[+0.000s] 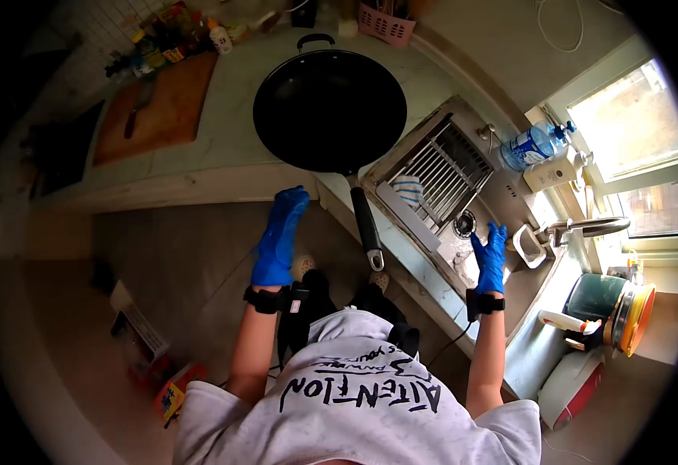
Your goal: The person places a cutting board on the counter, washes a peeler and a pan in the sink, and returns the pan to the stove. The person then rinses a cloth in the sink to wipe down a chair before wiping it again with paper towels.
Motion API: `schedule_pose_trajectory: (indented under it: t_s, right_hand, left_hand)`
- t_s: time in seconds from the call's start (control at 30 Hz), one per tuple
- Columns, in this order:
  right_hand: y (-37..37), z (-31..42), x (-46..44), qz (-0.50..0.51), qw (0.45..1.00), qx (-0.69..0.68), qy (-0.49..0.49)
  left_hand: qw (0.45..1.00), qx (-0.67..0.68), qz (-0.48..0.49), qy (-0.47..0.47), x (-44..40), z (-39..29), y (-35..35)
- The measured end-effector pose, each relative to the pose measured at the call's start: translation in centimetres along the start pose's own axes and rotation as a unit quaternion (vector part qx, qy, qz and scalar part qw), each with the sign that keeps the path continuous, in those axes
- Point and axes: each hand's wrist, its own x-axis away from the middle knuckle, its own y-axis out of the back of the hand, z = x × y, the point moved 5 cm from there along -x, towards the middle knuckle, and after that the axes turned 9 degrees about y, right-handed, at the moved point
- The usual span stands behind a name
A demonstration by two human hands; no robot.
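My left hand (281, 236), in a blue glove, hangs in front of the counter's edge, left of the wok's handle. Its fingers are stretched out close together, and nothing shows in it. Over the lower part of the sink (525, 291) is my right hand (491, 257), also blue-gloved, with fingers apart and empty, near the drain (464, 225). A large black wok (329, 108) rests on the counter, its long handle (366, 225) pointing toward me past the edge. A metal rack (451, 167) spans the sink, with a blue-and-white striped cloth (408, 190) on it.
A faucet (595, 225), a blue-labelled bottle (531, 146) and a pump bottle (554, 172) line the sink's right side. Stacked pots (622, 310) stand lower right. On the left counter, a knife (131, 120) lies on a wooden board (172, 105). A pink basket (386, 25) sits behind.
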Motion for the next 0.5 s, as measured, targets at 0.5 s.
schedule_pose_trajectory:
  t_s: [0.5]
  right_hand:
    - [-4.5,25.9,6.4,-0.034,0.997,0.001,0.069]
  left_hand:
    - [0.795,0.455,0.111,0.386,-9.9,8.3,-12.2]
